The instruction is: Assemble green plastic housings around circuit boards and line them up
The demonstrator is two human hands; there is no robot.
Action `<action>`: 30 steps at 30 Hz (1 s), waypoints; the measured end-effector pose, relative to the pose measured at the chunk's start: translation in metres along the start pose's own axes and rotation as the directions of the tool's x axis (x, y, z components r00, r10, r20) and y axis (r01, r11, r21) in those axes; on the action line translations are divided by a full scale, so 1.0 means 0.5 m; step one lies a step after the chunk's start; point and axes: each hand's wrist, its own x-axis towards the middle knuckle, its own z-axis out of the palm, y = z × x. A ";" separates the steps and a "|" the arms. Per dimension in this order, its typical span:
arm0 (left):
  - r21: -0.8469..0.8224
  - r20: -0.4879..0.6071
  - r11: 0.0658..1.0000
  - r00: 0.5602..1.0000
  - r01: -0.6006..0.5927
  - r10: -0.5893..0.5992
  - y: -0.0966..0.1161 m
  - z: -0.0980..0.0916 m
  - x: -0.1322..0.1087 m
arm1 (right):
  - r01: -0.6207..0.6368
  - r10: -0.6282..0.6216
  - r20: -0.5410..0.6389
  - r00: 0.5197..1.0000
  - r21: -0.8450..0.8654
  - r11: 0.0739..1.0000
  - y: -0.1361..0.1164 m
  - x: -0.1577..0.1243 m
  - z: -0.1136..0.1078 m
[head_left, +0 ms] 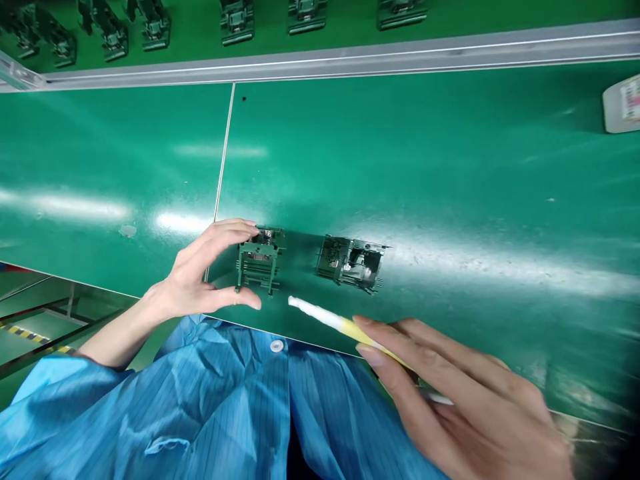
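Note:
My left hand [200,270] is curved round the left side of a dark green frame-like part [259,257] on the green table, its fingertips at the top corner and its thumb along the lower edge. Between the thumb and index finger of my right hand [450,387] is a yellow stick [360,333] with a white tip, which points left toward the green part without touching it. Another dark part [351,262], with shiny metal inside, lies just right of the first one.
Several similar dark parts stand on a green shelf [340,20] beyond a grey metal rail [320,61]. A pale container with a label [620,107] sits at the far right. A thin seam [226,147] crosses the table left of centre.

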 end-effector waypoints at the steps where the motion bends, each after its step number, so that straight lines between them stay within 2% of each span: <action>1: 0.008 0.002 1.000 1.000 -0.025 0.025 0.006 0.000 0.004 | 0.056 -0.056 0.019 0.998 0.015 0.998 -0.006 0.010 0.002; 3: 0.007 0.019 0.998 0.998 -0.059 0.059 0.015 0.001 0.011 | 0.108 -0.108 0.070 0.992 0.000 0.994 -0.016 0.026 0.003; 7: -0.006 0.047 0.996 0.995 -0.090 0.090 0.029 0.001 0.019 | 0.111 -0.102 0.143 0.984 -0.058 0.992 -0.021 0.038 0.000; 16: 0.008 0.070 0.994 0.991 -0.111 0.111 0.044 0.004 0.025 | 0.159 -0.143 0.132 0.981 -0.124 0.979 -0.024 0.042 -0.005; 22: -0.039 0.060 0.992 0.991 -0.118 0.120 0.051 0.010 0.025 | 0.227 -0.209 0.135 0.968 -0.132 0.965 -0.017 0.041 0.020; 26: -0.068 0.059 0.990 0.990 -0.128 0.132 0.053 0.017 0.023 | 0.193 -0.179 0.150 0.972 -0.090 0.977 -0.036 0.047 0.037; 30: -0.060 0.027 0.992 0.993 -0.115 0.117 0.053 0.020 0.022 | 0.132 -0.124 0.149 0.981 -0.048 0.990 -0.047 0.046 0.027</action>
